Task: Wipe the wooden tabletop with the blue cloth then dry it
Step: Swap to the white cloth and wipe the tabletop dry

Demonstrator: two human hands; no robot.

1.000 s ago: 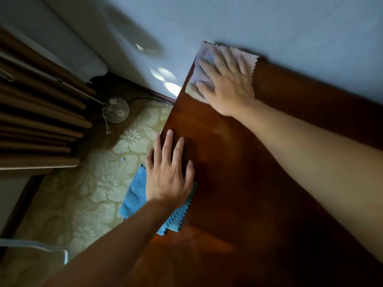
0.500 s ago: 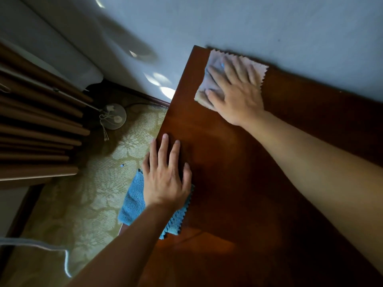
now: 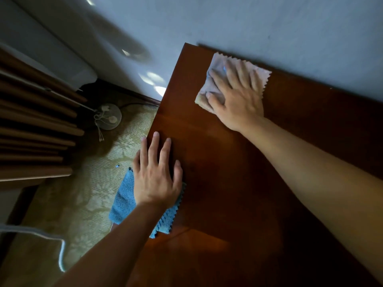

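Right now the left hand [image 3: 155, 179] lies flat with straight fingers on the blue cloth [image 3: 124, 199] at the table's [image 3: 238, 193] left edge, and much of that cloth hangs off over the floor, so I think it could slip off if the hand lifts. Farther away, near the table's far left corner by the wall, the right hand [image 3: 236, 100] presses flat on a pale cloth [image 3: 209, 88], and this thin cloth could bunch up and leave wet spots.
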